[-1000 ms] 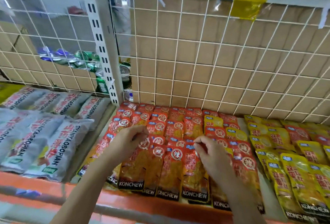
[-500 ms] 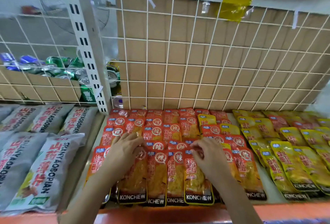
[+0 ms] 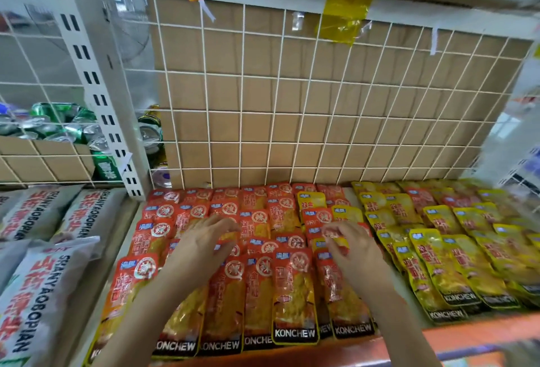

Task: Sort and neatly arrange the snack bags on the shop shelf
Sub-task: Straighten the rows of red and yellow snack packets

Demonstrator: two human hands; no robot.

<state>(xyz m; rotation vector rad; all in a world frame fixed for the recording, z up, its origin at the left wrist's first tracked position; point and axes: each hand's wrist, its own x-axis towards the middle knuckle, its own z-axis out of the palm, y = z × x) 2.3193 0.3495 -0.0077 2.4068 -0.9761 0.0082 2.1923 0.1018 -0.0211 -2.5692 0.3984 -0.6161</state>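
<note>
The left hand (image 3: pixel 204 239) lies palm-down on the overlapping rows of glossy red plastic snack bags (image 3: pixel 295 293) marked KONCHEW. Its fingers (image 3: pixel 226 224) are stretched out and relaxed, pressing flat on the bags and clasping nothing. The right hand (image 3: pixel 352 248) rests on the same red stack, well apart from the left. Its fingers (image 3: pixel 331 235) are curled, with the tips at the top edge of a red bag, but motion blur hides whether they actually nip it. Just beyond the right fingertips, two glossy yellow snack bags (image 3: pixel 311 201) sit mixed in among the red ones. To the outer side of the right fingers, the main batch of yellow KONCHEW bags (image 3: pixel 438 264) lies in slanted, overlapping rows on the shelf. Past the outer side of the left fingers, large grey-white pillow bags with red lettering (image 3: pixel 38 293) lie in the neighbouring bay. Beyond both sets of fingertips stands a white wire grid (image 3: pixel 263 109) backed by brown cardboard (image 3: pixel 292 88). Green drink cans (image 3: pixel 58 121) are stacked behind the grid, further out on the left. The shelf's orange front lip (image 3: pixel 467 334) runs below the wrists.
</note>
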